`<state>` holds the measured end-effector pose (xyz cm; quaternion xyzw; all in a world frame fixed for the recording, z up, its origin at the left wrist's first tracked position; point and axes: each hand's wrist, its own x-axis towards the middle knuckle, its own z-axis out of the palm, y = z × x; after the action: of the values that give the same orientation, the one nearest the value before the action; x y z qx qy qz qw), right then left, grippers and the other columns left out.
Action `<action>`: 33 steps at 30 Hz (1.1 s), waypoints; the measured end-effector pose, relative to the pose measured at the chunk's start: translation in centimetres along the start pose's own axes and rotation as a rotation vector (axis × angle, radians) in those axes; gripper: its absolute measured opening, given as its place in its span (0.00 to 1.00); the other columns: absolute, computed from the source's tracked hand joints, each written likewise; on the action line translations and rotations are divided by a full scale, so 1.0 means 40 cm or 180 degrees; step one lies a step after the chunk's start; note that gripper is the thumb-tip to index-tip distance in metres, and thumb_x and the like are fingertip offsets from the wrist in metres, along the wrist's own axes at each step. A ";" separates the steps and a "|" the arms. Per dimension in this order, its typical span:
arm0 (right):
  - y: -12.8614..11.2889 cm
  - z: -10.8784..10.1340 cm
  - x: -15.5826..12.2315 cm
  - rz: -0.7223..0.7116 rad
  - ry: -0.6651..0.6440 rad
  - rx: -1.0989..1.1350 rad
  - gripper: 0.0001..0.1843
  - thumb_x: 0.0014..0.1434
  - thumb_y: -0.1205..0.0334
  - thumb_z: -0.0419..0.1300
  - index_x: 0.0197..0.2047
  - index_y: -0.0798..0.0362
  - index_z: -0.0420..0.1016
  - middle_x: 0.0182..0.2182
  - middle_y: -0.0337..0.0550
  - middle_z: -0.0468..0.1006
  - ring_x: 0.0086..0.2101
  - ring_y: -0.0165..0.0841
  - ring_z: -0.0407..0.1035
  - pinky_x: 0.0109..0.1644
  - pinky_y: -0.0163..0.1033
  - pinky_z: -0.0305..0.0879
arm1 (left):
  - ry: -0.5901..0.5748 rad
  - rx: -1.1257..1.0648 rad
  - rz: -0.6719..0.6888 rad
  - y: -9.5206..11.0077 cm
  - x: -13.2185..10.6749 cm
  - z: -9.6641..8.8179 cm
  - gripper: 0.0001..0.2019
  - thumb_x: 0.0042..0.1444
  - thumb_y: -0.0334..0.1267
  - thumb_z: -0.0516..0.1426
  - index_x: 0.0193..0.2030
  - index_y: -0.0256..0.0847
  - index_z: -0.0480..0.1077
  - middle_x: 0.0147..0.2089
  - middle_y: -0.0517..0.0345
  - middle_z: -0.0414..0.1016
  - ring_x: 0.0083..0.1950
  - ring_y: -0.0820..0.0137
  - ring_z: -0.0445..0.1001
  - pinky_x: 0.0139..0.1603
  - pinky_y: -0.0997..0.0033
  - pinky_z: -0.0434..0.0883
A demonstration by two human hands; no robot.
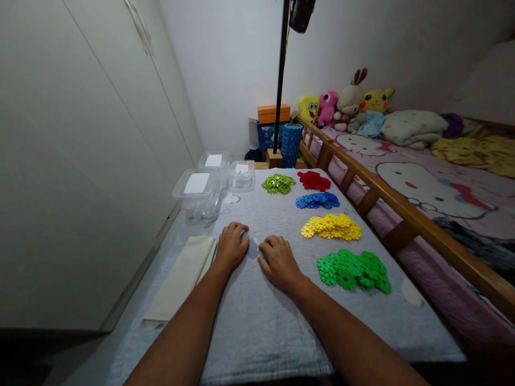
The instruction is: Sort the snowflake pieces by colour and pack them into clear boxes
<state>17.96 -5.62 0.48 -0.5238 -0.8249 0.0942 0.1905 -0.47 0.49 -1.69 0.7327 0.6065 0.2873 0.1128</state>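
Observation:
My left hand (233,245) rests on the cloth-covered table with loosely bent fingers, its thumb and index finger apart. Facing it across a small gap, my right hand (279,261) lies with its fingers bent and thumb apart. Between the hands shows a small whitish, greyish patch (253,246); I cannot tell whether it is a thin object or part of the cloth's print. A folded cream cloth (183,279) lies left of my left hand. Right of my right hand are piles of green flower-shaped plastic discs (354,269) and yellow ones (332,227).
Blue (317,200), red (314,180) and light green (278,184) pieces lie farther back. Lidded clear plastic boxes (197,193) with white labels stand at the back left. A wooden bed rail (378,198) runs along the right. A black pole (280,80) rises behind the table.

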 end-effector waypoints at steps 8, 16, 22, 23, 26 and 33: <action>0.002 0.004 0.002 -0.0001 0.0000 -0.0065 0.11 0.64 0.58 0.60 0.48 0.49 0.74 0.49 0.47 0.73 0.50 0.42 0.62 0.55 0.46 0.60 | -0.0039 0.0696 0.0116 0.036 -0.016 0.004 0.13 0.60 0.33 0.55 0.51 0.45 0.73 0.53 0.45 0.72 0.54 0.52 0.69 0.54 0.53 0.68; 0.005 0.007 0.004 -0.0019 0.0028 -0.0044 0.10 0.63 0.60 0.61 0.47 0.50 0.75 0.48 0.47 0.73 0.50 0.42 0.62 0.55 0.45 0.59 | -0.0746 0.1392 -0.0030 0.120 -0.014 -0.038 0.16 0.63 0.33 0.50 0.56 0.40 0.69 0.57 0.41 0.71 0.57 0.53 0.68 0.52 0.55 0.68; 0.010 0.006 0.002 -0.0066 0.0092 0.0064 0.09 0.63 0.62 0.61 0.47 0.52 0.75 0.49 0.48 0.73 0.50 0.42 0.62 0.55 0.46 0.60 | -0.1450 0.1260 -0.0025 0.160 0.036 -0.124 0.21 0.58 0.41 0.59 0.58 0.41 0.70 0.58 0.42 0.72 0.57 0.53 0.72 0.57 0.53 0.69; 0.011 0.006 0.001 -0.0077 0.0102 0.0091 0.09 0.63 0.62 0.61 0.47 0.52 0.75 0.48 0.48 0.73 0.49 0.42 0.63 0.55 0.46 0.60 | -0.1211 0.1152 0.0009 0.159 0.045 -0.136 0.22 0.58 0.41 0.59 0.59 0.42 0.70 0.60 0.43 0.71 0.59 0.53 0.71 0.59 0.53 0.68; 0.013 0.006 -0.001 -0.0104 0.0132 0.0172 0.09 0.62 0.63 0.62 0.47 0.51 0.75 0.48 0.48 0.73 0.49 0.42 0.63 0.54 0.46 0.60 | 0.0084 0.1040 -0.0130 0.142 0.073 -0.172 0.26 0.55 0.41 0.63 0.61 0.43 0.68 0.70 0.42 0.60 0.69 0.48 0.60 0.68 0.47 0.58; 0.020 0.007 0.001 -0.0136 0.0154 0.0278 0.09 0.61 0.65 0.62 0.46 0.51 0.76 0.47 0.48 0.74 0.48 0.41 0.63 0.54 0.47 0.61 | 0.1911 0.0578 -0.1245 0.034 0.154 -0.247 0.47 0.41 0.51 0.71 0.66 0.45 0.57 0.75 0.35 0.39 0.74 0.34 0.40 0.68 0.28 0.45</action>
<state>18.49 -5.23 -0.04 -0.4994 -0.8262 0.1133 0.2349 -4.25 4.24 8.78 0.4931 0.7642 0.4075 -0.0828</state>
